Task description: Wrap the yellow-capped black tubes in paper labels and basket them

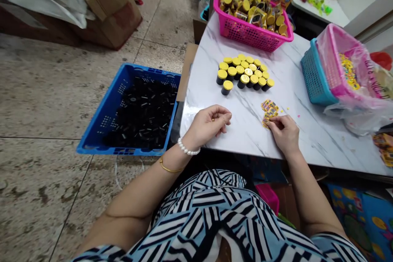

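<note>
A blue, black and white patterned top [208, 200] fills the lower middle of the frame, nearest the camera. Right of centre, a small spread of printed pieces [270, 108] lies on the marbled surface [239, 131]. The right hand [285, 133] has its thumb and fingertips brought together on the pieces' lower end. The left hand [211, 119], left of them at mid-frame, is loosely curled, thumb against fingers; whether it holds anything, I cannot tell. The hands are well apart.

Just above, a cluster of black tubs [245, 81] stands upright with yellow lids on, one slightly in front. Their lids look done, while their sides appear plain. At the top, a pink basket [254, 41] is heaped with gold-wrapped, yellow-lidded tubs, which seem furthest along. At left, a blue crate [100, 108] on the floor holds many black containers [144, 110]; no yellow lids show there, so much appears left. At right, a teal basket [313, 73] stands beneath a pink one.
</note>
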Motion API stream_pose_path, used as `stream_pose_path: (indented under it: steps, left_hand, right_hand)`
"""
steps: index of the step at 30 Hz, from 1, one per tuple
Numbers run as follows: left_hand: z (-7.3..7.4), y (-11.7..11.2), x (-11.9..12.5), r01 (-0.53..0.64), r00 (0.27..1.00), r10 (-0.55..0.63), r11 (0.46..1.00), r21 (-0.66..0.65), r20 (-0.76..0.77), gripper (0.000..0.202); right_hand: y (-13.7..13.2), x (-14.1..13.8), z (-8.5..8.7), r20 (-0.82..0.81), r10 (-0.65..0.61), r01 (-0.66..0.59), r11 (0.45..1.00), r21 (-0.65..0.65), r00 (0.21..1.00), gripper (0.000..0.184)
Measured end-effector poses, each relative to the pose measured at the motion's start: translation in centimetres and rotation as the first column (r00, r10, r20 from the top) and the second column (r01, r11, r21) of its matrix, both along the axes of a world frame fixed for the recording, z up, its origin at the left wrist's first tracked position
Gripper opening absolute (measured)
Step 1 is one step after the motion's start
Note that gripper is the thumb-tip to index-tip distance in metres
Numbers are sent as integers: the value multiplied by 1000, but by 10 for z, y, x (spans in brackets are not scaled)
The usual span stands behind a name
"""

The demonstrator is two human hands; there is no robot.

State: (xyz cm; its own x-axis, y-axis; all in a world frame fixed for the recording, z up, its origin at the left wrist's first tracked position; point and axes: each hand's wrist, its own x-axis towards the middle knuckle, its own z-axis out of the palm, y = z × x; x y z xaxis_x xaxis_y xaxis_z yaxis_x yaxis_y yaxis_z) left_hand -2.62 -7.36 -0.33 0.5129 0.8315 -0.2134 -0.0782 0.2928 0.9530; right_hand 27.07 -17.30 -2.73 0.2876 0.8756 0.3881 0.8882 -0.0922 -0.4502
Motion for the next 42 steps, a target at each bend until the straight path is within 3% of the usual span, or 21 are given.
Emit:
stream_pose_path:
  steps: [4,9,11,14,15,17,19,20,25,31,36,42]
  left_hand:
    - [5,-13,4,-6,1000,6,1000,1,-27,39]
    - [5,-21,20,35,999,-34,998,52,-21,41]
    - [1,-19,23,4,1000,-5,997,79,14,35]
    - [-2,-13,22,-85,995,81,993,75,54,26]
    - [-2,-11,20,-110,993,106,992,70,55,25]
    - [-3,-10,16,-132,990,129,989,60,50,24]
    - [-3,-12,14,-137,990,134,989,64,49,24]
    - [-3,-15,12,-158,987,154,985,74,53,23]
    - [1,-34,6,-365,931,356,907,208,83,22]
    - [1,-41,2,-370,929,351,895,251,117,24]
    - [-4,-35,2,-401,913,395,827,394,98,17]
    - [-6,-28,-1,-432,897,424,793,428,120,14]
  right_hand:
    - [-6,-11,-3,90,55,-63,995,83,994,17]
    - [-8,-65,10,226,235,-284,934,216,945,7]
    - [-4,-84,15,197,294,-338,908,248,935,5]
    - [7,-102,19,-179,272,-217,937,274,946,21]
    - [10,-106,19,-367,250,-173,958,231,896,28]
    - [17,-113,19,-675,187,-176,981,86,714,36]
    - [21,-119,17,-811,108,-214,977,-21,574,36]
    - [23,-122,16,-830,79,-201,979,-40,552,36]
    - [26,-134,10,-813,68,-66,997,36,579,41]
    - [24,-139,6,-791,99,-93,994,53,604,39]
    - [24,-141,6,-760,143,-130,988,77,634,37]
    - [23,-141,5,-739,126,-120,991,62,662,38]
